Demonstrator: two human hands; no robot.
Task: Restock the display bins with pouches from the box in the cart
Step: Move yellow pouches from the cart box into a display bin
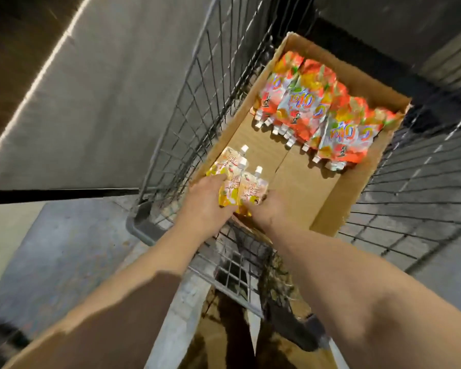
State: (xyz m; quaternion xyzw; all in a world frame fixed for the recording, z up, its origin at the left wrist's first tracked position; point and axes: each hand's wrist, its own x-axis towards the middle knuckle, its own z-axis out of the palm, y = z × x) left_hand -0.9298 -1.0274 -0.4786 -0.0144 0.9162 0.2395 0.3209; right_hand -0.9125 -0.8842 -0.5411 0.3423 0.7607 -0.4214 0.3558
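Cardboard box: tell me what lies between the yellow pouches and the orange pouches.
Head view: only bare cardboard box floor separates yellow spouted pouches from orange spouted pouches.

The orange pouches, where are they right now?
In the head view, the orange pouches lie in a row at the far end of the cardboard box, inside the wire cart.

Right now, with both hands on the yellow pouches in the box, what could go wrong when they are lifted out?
1. The left hand and right hand seem to hold three yellow pouches that overlap loosely; one may slip out and fall back into the cardboard box.
2. The hands reach over the wire cart wall, so a pouch or white cap may catch on the mesh.
3. Orange pouches remain at the far end, a longer reach.
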